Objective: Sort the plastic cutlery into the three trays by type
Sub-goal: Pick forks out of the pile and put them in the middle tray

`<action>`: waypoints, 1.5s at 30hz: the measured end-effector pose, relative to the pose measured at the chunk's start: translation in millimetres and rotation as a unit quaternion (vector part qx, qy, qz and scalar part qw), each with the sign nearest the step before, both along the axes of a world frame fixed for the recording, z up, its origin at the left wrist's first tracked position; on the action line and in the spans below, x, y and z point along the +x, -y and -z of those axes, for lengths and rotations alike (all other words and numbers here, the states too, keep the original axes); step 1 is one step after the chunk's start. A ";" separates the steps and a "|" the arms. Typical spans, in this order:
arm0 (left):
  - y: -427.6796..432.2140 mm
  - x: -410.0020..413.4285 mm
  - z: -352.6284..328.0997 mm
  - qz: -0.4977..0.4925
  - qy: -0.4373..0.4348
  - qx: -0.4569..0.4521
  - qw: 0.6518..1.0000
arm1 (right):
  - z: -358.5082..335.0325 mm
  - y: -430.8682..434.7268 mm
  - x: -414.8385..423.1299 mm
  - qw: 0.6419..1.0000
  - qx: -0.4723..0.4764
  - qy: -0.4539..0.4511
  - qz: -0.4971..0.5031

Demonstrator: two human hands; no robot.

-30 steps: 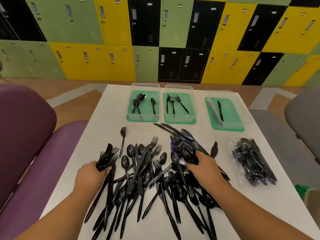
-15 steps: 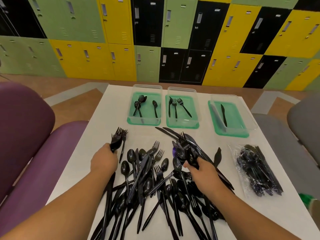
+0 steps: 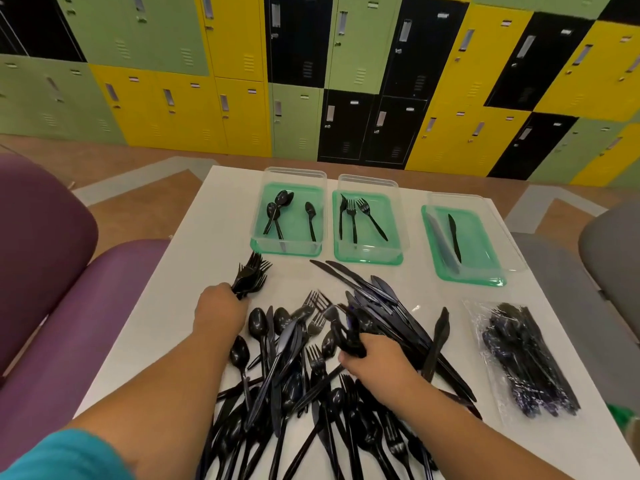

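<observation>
At the far left we see a purple chair (image 3: pixel 45 258) beside the white table (image 3: pixel 207 216), and a teal sleeve (image 3: pixel 62 455) at the bottom corner of the view. The left hand (image 3: pixel 216 311) is near the table's left edge, fingers curled tight round the handles of a bunch of forks (image 3: pixel 251 277) whose tines fan out toward the far edge.

Just right of that hand the loose pile of cutlery (image 3: pixel 287 375) covers the middle and near edge of the table: black spoons, forks and knives lying across one another.

Along the far edge stand three clear trays with green bases. The left tray (image 3: pixel 294 233) holds a few spoons, the middle tray (image 3: pixel 389 211) holds three forks, and the right tray (image 3: pixel 472 237), set a little apart toward the far right corner, holds a single knife (image 3: pixel 454 239).

The right hand (image 3: pixel 377 358) sits over the right half of the pile, clenched round a clump of black pieces (image 3: pixel 349 332) that stand up out of the fist. We cannot tell which type they are. Long knives lie fanned just beyond and to the right of this hand.

Near the right edge lies a clear plastic bag (image 3: pixel 526 358) packed with more black cutlery, apart from the pile. Past it we see a grey chair (image 3: pixel 614 244), and behind the table a wall of green, yellow and black lockers (image 3: pixel 346 81)
</observation>
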State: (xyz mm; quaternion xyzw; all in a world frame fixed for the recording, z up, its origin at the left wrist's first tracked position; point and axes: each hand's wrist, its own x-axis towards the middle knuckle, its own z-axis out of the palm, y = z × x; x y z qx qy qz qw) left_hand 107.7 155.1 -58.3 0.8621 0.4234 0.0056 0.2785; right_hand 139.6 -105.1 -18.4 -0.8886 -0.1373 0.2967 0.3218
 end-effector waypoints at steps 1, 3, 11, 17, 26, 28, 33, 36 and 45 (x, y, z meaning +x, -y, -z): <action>-0.3 -0.7 -0.8 0.004 -0.004 0.002 1.000 | 2.6 -6.5 -2.3 1.000 -0.015 0.012 -0.010; -2.2 -3.3 -3.4 0.008 -0.007 0.006 1.000 | 8.8 -19.2 -7.0 0.999 -0.037 0.021 -0.015; -4.5 -16.3 -5.0 0.023 0.026 -0.023 0.999 | 22.2 -43.6 -16.5 0.992 -0.107 0.060 -0.019; -5.4 -21.7 -2.5 0.028 -0.013 -0.026 0.999 | 19.5 -31.7 -8.5 0.998 -0.038 0.027 0.043; 10.3 -20.6 -15.9 0.001 0.078 0.018 0.997 | 2.7 -6.3 -6.3 0.928 0.240 -0.146 0.246; 22.9 -16.5 -25.9 0.029 0.088 0.026 0.995 | -0.5 -4.4 -4.5 0.911 0.267 -0.156 0.272; 69.8 -11.5 -34.8 0.152 0.024 -0.005 0.988 | -5.2 -1.3 1.2 0.889 0.317 -0.142 0.297; 88.5 -12.3 -28.6 0.209 -0.036 0.035 0.977 | -8.9 5.0 3.3 0.899 0.304 -0.113 0.294; 102.1 -11.1 -25.0 0.190 -0.063 0.002 0.980 | 0.7 22.6 -12.8 0.966 0.147 -0.093 0.194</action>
